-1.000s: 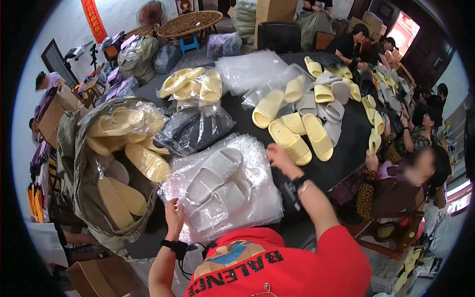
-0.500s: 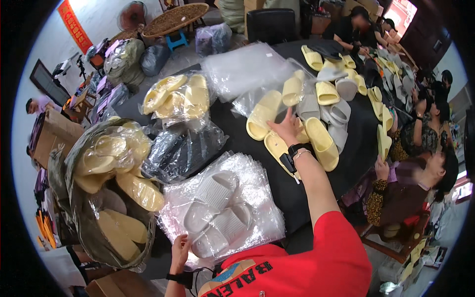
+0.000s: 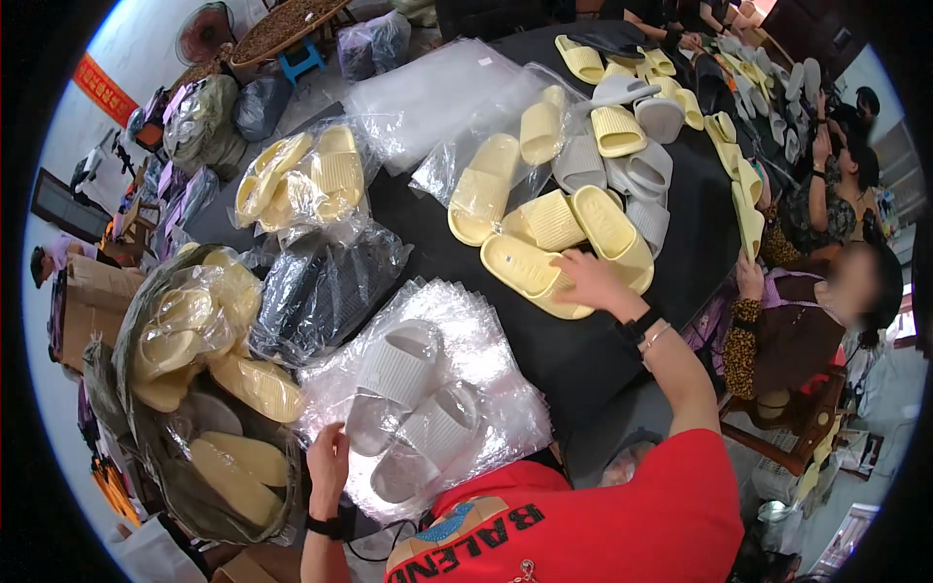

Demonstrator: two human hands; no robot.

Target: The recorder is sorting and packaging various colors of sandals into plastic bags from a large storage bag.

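Observation:
My right hand reaches over the black tabletop, fingers stretched across the toe end of a yellow slide slipper and touching it. Another yellow slipper lies just beyond that hand. A ribbed yellow slipper sits behind the touched one. Near the table's front edge my left hand is held upright with its fingers apart, empty, beside a stack of clear plastic bags. Two grey slippers lie on that stack; whether film covers them I cannot tell.
A large sack of bagged yellow slippers stands at the left. Bagged yellow slippers, a dark bagged bundle and clear film lie on the table. More grey slippers are at the back right. A co-worker sits at the right.
My right hand has drawn back toward the near right, uncovering the ribbed yellow slipper. The whole view has shifted slightly. My left hand stays beside the bag stack.

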